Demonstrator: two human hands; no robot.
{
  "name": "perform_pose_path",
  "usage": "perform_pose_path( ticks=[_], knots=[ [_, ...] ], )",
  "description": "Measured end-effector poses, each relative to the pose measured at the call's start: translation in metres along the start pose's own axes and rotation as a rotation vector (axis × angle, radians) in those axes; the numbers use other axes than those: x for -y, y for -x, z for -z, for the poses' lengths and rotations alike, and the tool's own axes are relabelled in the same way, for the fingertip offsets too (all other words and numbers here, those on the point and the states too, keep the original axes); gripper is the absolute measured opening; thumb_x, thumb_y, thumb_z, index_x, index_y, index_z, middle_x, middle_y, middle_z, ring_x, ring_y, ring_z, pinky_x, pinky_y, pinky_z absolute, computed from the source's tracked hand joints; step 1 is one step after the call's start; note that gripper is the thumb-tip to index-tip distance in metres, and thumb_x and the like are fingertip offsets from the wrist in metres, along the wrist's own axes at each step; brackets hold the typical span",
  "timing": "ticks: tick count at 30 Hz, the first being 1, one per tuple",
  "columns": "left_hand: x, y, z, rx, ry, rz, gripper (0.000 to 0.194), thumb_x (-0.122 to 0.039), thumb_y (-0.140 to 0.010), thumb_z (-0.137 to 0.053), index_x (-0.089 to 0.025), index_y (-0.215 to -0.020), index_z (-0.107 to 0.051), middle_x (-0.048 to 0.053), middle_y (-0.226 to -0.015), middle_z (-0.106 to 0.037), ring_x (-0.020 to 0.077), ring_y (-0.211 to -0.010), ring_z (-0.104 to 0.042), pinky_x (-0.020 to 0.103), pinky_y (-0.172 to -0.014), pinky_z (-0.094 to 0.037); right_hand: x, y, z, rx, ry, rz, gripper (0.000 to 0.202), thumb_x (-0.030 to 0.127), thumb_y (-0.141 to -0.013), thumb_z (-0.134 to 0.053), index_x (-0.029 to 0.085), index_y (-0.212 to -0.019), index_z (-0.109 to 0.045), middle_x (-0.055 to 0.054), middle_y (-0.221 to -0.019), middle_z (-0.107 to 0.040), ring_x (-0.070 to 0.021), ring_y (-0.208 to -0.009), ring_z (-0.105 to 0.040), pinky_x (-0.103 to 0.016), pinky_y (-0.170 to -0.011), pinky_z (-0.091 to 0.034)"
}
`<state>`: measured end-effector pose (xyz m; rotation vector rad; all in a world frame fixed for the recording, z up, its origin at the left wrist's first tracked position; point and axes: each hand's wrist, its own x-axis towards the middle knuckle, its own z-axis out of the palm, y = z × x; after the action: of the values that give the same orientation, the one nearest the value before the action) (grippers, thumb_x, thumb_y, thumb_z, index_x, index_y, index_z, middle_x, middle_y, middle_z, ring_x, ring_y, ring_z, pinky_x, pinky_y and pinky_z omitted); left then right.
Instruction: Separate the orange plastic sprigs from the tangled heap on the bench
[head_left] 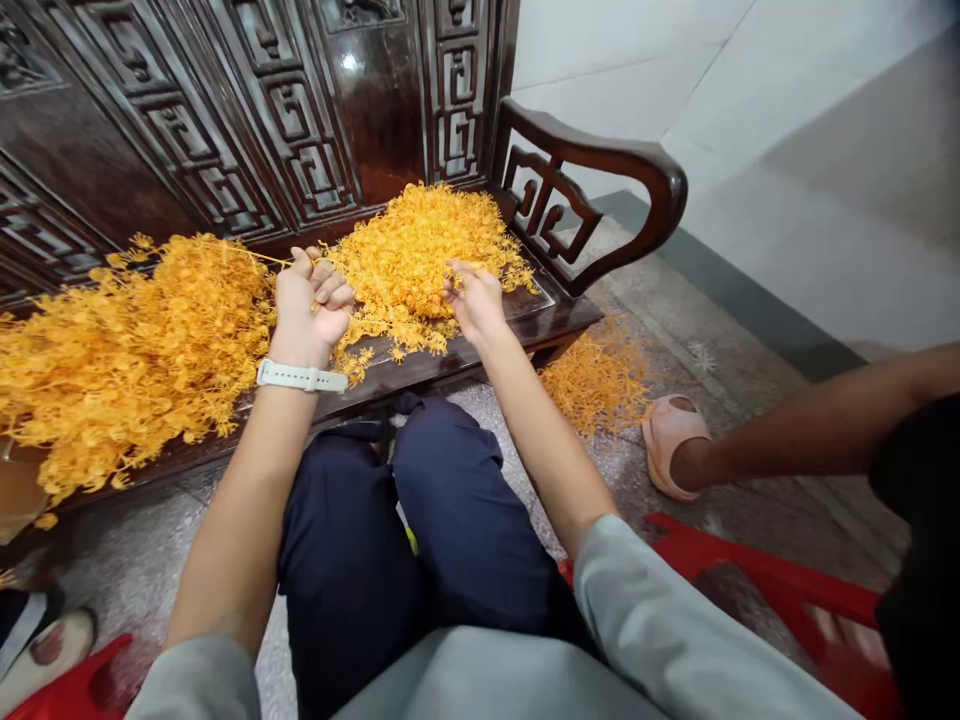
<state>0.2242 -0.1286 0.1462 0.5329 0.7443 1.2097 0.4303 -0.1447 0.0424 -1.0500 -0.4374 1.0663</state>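
Observation:
My left hand, with a pale watch strap at the wrist, is closed around a thin yellow stem that sticks out to the left. It is between two heaps of yellow plastic pieces on the dark wooden bench. The left heap is long; the right heap lies near the armrest. At the front of the right heap is my right hand, its thumb and fingertips pinched together around a small yellow piece.
The carved armrest rises at the bench's right end. Orange stems lie piled on the floor below it. A person's sandalled foot and a red stool are at the right. Another shoe shows at the lower left.

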Motion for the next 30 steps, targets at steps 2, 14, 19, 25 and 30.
perform_pose_path(
  ticks=[2,14,19,25,30],
  knots=[
    [0.001,0.0,0.0,0.003,-0.064,-0.012,0.041,-0.041,-0.111,-0.06,-0.023,-0.076,-0.048,-0.008,-0.047,-0.028,0.0077,-0.034,-0.02,0.024,-0.036,-0.018,0.001,0.016,0.007,0.088,0.036,0.043,0.007,0.023,-0.102,-0.062,0.02,-0.108,-0.059,-0.002,-0.096,-0.059,-0.0078,-0.071,-0.054,-0.021,-0.067,-0.05],
    [0.004,0.003,-0.001,0.016,-0.212,-0.019,0.041,-0.042,-0.109,-0.061,-0.024,-0.074,-0.049,-0.006,-0.049,-0.025,0.0107,-0.038,-0.018,0.03,-0.039,-0.014,0.023,-0.002,0.023,0.362,0.481,0.189,0.053,0.071,-0.1,-0.062,0.018,-0.095,-0.065,-0.004,-0.082,-0.062,-0.0159,-0.074,-0.061,-0.029,-0.065,-0.05],
    [0.004,0.004,0.001,0.031,-0.239,-0.005,0.038,-0.043,-0.108,-0.063,-0.026,-0.075,-0.052,-0.005,-0.048,-0.027,0.012,-0.039,-0.019,0.03,-0.039,-0.015,-0.036,-0.051,0.025,0.013,0.81,0.183,0.058,0.064,-0.106,-0.054,0.02,-0.069,-0.053,-0.005,-0.067,-0.057,-0.0181,-0.07,-0.061,-0.032,-0.074,-0.05],
    [0.002,0.004,0.006,0.062,-0.182,0.01,0.038,-0.039,-0.108,-0.064,-0.024,-0.075,-0.051,-0.006,-0.048,-0.027,0.0089,-0.037,-0.021,0.027,-0.04,-0.017,0.0,0.002,0.028,0.325,0.317,0.123,0.053,0.07,-0.101,-0.063,0.022,-0.08,-0.055,0.008,-0.058,-0.037,-0.0072,-0.048,-0.029,-0.022,-0.048,-0.031],
    [0.002,0.005,0.006,0.013,-0.267,0.01,0.037,-0.043,-0.109,-0.061,-0.025,-0.077,-0.053,-0.006,-0.048,-0.029,0.0109,-0.038,-0.022,0.028,-0.039,-0.018,0.064,0.04,0.019,0.718,0.201,0.105,0.042,0.06,-0.101,-0.068,0.019,-0.095,-0.062,0.003,-0.07,-0.051,-0.0068,-0.056,-0.048,-0.018,-0.051,-0.041]
  ],
)
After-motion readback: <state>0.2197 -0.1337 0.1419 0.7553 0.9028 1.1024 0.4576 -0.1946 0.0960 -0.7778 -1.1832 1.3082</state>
